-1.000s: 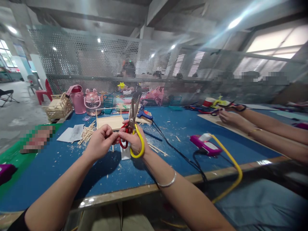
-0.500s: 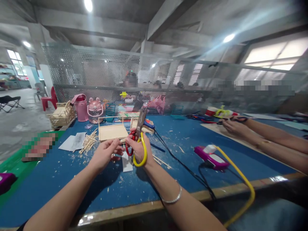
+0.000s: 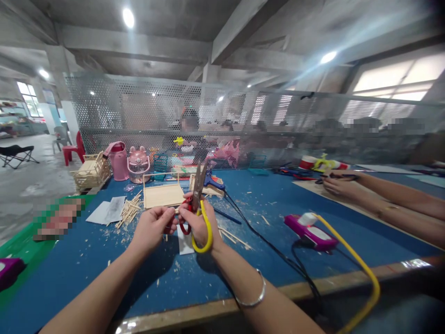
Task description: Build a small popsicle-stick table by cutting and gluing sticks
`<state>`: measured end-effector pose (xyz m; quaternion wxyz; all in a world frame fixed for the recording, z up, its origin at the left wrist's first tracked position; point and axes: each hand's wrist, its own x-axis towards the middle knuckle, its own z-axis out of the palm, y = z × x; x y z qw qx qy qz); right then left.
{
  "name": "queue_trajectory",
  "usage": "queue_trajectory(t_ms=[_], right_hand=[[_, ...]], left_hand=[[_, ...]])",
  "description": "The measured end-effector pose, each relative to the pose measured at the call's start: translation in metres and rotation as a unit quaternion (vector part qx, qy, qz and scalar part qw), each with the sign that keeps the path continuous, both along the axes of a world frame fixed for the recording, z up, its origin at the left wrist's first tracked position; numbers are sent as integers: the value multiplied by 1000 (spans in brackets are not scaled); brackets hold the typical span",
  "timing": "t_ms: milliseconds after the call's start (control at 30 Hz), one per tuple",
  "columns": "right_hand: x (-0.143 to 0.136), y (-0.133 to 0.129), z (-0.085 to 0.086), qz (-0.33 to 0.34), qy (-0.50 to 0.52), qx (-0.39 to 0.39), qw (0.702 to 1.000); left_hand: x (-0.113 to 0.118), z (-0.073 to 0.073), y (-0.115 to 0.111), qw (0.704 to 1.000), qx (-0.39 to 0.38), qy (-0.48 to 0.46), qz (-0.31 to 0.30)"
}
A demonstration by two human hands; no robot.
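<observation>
My right hand [image 3: 200,225] is closed around scissors [image 3: 199,185] with one red and one yellow handle loop; their blades point up and away, slightly apart. Thumb and fingers of my left hand [image 3: 149,229] are pinched together, close to my right fingertips. Between the two hands shows a short pale piece, apparently a small wooden stick [image 3: 177,210], partly hidden by the fingers. Just beyond my hands lies a wooden frame with a flat base [image 3: 163,197]. Below them is a white paper piece [image 3: 184,243] on the blue table [image 3: 167,287].
Loose wooden sticks [image 3: 130,211] lie by papers [image 3: 106,211] at left. Behind stand a slatted wooden piece [image 3: 91,171], a pink bottle [image 3: 119,162] and a pink jug [image 3: 138,164]. A blue glue gun [image 3: 213,182], a purple power strip [image 3: 311,232] and a co-worker's hands [image 3: 335,183] are rightward.
My left hand has moved in against my right fingertips, and its fingers have closed into a pinch. The scissors stay in my right hand. The view has tilted up slightly.
</observation>
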<state>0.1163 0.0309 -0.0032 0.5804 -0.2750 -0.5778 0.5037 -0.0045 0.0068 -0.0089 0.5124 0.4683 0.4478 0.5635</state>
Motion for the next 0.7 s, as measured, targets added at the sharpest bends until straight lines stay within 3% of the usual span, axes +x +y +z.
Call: queue_trajectory(t_ms=[167, 400, 700], right_hand=[[0, -1, 3, 7, 14, -11, 1000], [-1, 1, 1, 14, -9, 38, 999], [1, -1, 3, -15, -33, 18, 999]], left_hand=[[-1, 3, 0, 1000, 13, -2, 9], [-1, 2, -2, 999, 30, 14, 11], [-2, 2, -4, 999, 1, -20, -39]])
